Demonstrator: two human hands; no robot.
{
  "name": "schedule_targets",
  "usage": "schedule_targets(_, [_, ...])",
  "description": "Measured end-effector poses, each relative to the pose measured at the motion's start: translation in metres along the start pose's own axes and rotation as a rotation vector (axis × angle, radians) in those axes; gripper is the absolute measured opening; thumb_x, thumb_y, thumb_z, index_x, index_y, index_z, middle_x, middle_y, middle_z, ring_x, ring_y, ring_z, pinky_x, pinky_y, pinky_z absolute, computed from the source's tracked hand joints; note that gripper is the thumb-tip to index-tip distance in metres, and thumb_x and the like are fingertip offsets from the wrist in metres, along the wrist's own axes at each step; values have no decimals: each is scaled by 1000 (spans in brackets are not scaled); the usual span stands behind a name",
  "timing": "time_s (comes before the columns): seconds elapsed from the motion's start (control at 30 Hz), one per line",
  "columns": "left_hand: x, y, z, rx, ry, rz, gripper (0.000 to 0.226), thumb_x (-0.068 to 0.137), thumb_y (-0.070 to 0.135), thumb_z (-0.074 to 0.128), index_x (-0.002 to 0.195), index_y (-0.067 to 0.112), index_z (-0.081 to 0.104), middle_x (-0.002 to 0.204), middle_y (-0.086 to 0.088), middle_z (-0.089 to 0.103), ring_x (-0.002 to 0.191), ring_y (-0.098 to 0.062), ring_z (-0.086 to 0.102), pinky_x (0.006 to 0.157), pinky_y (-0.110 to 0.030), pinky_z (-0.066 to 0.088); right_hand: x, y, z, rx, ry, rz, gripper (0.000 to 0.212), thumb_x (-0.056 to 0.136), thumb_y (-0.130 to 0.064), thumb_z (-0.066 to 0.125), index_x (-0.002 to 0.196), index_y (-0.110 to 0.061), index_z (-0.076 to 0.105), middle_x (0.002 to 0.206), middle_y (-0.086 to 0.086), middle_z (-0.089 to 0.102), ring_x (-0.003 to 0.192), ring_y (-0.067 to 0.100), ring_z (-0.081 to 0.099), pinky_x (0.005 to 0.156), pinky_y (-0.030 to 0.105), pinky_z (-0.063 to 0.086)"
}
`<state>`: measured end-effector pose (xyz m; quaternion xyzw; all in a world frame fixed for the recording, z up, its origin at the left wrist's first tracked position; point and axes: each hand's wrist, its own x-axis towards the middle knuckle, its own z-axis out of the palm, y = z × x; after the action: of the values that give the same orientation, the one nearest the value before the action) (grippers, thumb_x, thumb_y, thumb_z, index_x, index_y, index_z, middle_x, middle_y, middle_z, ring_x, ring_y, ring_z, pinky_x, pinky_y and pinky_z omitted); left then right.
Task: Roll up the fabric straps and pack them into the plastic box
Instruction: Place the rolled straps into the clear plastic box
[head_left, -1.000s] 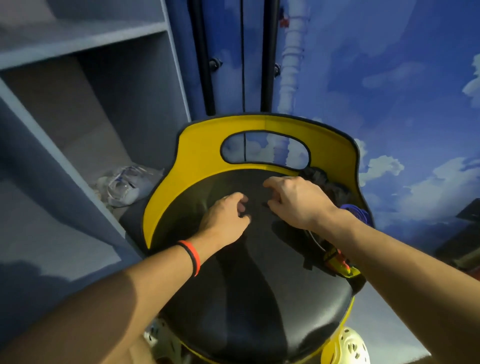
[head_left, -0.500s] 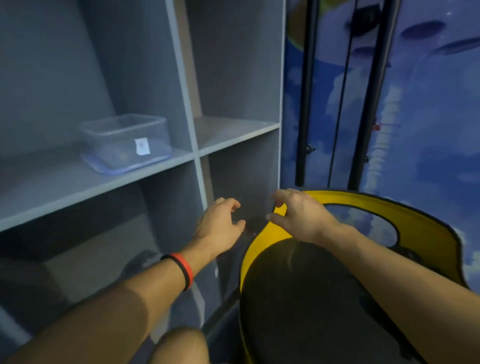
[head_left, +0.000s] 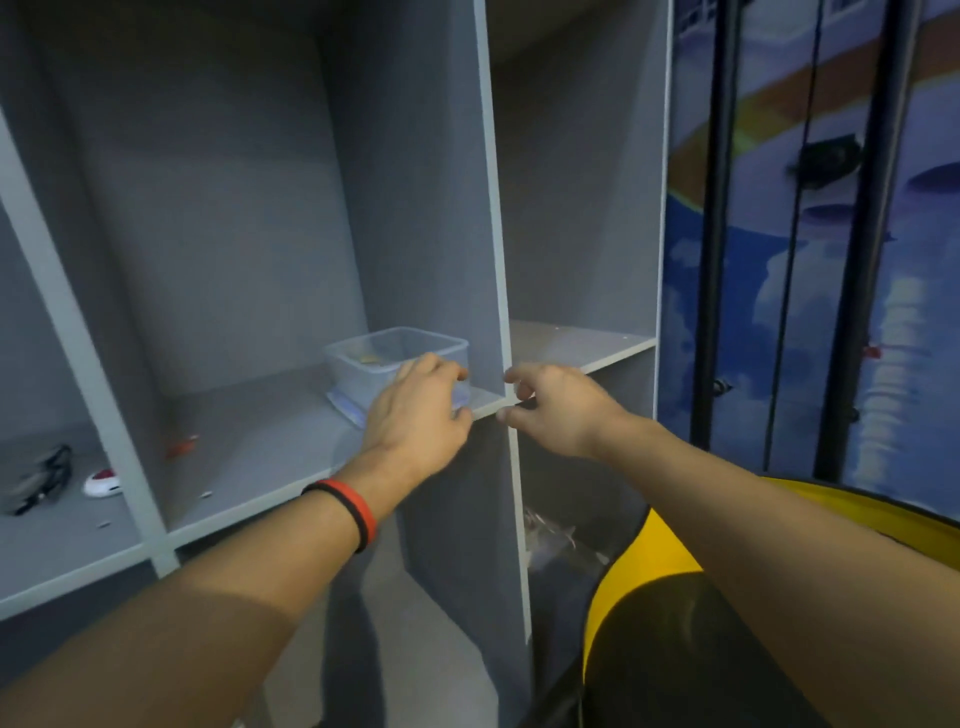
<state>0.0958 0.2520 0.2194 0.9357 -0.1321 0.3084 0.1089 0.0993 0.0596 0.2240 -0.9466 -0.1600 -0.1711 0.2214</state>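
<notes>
**Both hands at the shelf with the box**

We see the transparent rectangular plastic box standing on the middle board of a grey shelf unit. It is in the compartment left of the upright divider, close to this divider. Something small and yellowish lies inside it, too blurred for us to name. A bluish flat edge shows under the box.

The left hand is in front of the near right corner of the box, with its fingers bent toward the box wall. We cannot tell if it grasps the box or only touches it. On its wrist sits a red and black wristband. The right hand is just beside it, in front of the divider, with fingers loosely curled and nothing in them.

In the compartment further left lie a small white object with a red spot and a dark blurred thing. Crumpled clear plastic lies in the lower compartment. At the lower right is a yellow and black chair. Two black vertical poles stand before a blue wall with painted clouds.
</notes>
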Motion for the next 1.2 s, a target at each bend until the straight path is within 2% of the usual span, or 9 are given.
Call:
schedule_targets(0.13, [13, -26, -5, 132, 70, -80, 51, 93, 34, 66, 141, 23, 52, 149, 2, 39, 138, -26, 35, 108, -43, 40, 14, -19, 4, 69, -36, -4, 56, 97, -40, 64, 148, -25, 46, 138, 3, 60, 118, 26, 59, 103, 37, 47])
schedule_targets(0.27, [27, -50, 6, 30, -58, -397, 62, 98, 40, 63, 153, 28, 35, 168, -5, 1, 147, -41, 28, 115, -49, 37, 26, -25, 14, 160, -89, 33, 67, 100, -37, 61, 158, -32, 29, 153, 4, 48, 127, 28, 55, 111, 39, 43])
schedule_targets(0.37, [37, -62, 18, -222, -47, -559, 45, 100, 36, 62, 142, 25, 50, 159, -16, 26, 122, -43, 57, 103, -42, 49, 30, -24, 20, 243, -123, 59, 69, 102, -37, 57, 160, -37, 21, 158, 2, 41, 134, 29, 50, 111, 32, 39])
schedule_targets(0.5, [39, -71, 35, -440, 144, -594, 25, 98, 31, 65, 117, 15, 59, 114, -11, 64, 106, -37, 62, 88, -38, 48, 37, -20, 28, 473, -116, 115, 67, 103, -39, 56, 160, -38, 20, 153, -2, 44, 135, 24, 50, 106, 27, 39])
schedule_targets(0.63, [29, -68, 49, -604, 303, -519, 24, 95, 24, 69, 83, 25, 48, 110, -6, 61, 105, -31, 59, 86, -34, 42, 43, -27, 26, 853, -81, 271, 71, 102, -53, 50, 162, -37, 14, 158, -3, 38, 129, 18, 49, 107, 45, 51])
schedule_targets(0.73, [14, -56, 52, -633, 406, -392, 25, 93, 19, 73, 82, 21, 50, 132, -4, 51, 118, -19, 55, 97, -29, 40, 48, -21, 25, 961, -32, 300, 67, 100, -64, 43, 159, -38, 24, 161, -9, 33, 133, 15, 45, 106, 45, 50])
schedule_targets(0.87, [-19, -32, 62, -719, 461, -248, 20, 91, 10, 74, 87, 14, 55, 154, 10, 31, 114, 18, 49, 101, -25, 43, 46, -1, 25, 1007, -8, 290, 65, 90, -79, 38, 146, -47, 46, 149, -17, 51, 132, 12, 53, 103, 40, 51])
schedule_targets(1.07, [-70, 14, 89, -758, 432, -29, 34, 83, -6, 74, 87, 23, 56, 161, 7, 25, 148, -15, 38, 117, -41, 41, 4, 28, 7, 1047, 52, 277, 47, 98, -71, 37, 130, -46, 61, 114, -18, 73, 103, 9, 72, 84, 31, 53])
schedule_targets(1.2, [-98, 52, 113, -911, 370, 62, 39, 82, 2, 64, 116, 20, 60, 159, 1, 25, 145, -20, 42, 116, -42, 42, -43, 70, 2, 1007, 139, 302, 35, 103, -59, 42, 126, -42, 62, 124, -8, 69, 105, 17, 72, 97, 37, 55])
